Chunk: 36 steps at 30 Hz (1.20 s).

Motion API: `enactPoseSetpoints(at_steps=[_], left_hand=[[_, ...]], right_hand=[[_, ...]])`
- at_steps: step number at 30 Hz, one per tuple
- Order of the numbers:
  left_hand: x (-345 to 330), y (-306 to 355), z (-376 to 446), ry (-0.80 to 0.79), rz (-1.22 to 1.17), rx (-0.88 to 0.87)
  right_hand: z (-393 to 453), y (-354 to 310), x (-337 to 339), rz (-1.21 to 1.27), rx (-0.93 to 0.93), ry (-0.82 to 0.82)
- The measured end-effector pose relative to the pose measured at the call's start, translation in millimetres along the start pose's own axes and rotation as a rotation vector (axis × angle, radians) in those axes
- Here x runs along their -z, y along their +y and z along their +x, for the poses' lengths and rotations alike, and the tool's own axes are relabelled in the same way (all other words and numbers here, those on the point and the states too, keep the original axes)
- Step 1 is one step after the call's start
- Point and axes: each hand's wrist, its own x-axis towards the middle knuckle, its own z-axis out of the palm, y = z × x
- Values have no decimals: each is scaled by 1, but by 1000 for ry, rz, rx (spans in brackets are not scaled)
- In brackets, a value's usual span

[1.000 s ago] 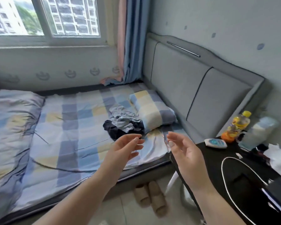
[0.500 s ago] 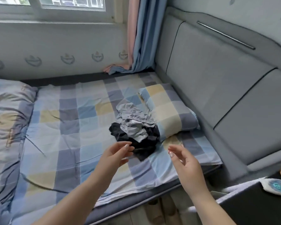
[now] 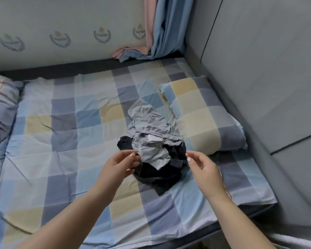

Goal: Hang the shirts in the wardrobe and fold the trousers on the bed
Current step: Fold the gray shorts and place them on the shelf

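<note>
Two crumpled garments lie heaped on the bed (image 3: 65,141), right of its middle: a pale grey one (image 3: 149,133) of thin, smooth cloth with a gathered elastic waistband, piled over a dark navy one (image 3: 160,175) that spreads out nearer and lower. The heap sits just left of one plump rectangular pillow (image 3: 203,119), which matches the sheet's check of blue, grey and cream squares. The left hand (image 3: 118,168) reaches in at the heap's left edge, fingers loosely bent, fingertips at the grey cloth; whether it grips the cloth I cannot tell. The right hand (image 3: 203,173) hovers at the heap's right edge, fingers relaxed, holding nothing. A padded grey headboard (image 3: 258,69) rises on the right, and pink and blue curtains (image 3: 158,29) hang at the far corner
</note>
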Motion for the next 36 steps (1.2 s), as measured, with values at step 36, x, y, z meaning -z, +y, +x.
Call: enactPoseSetpoints(at_steps=[36], left_hand=[[-4, -127, 346, 378, 720, -312]], right_hand=[[260, 199, -99, -1037, 405, -86]])
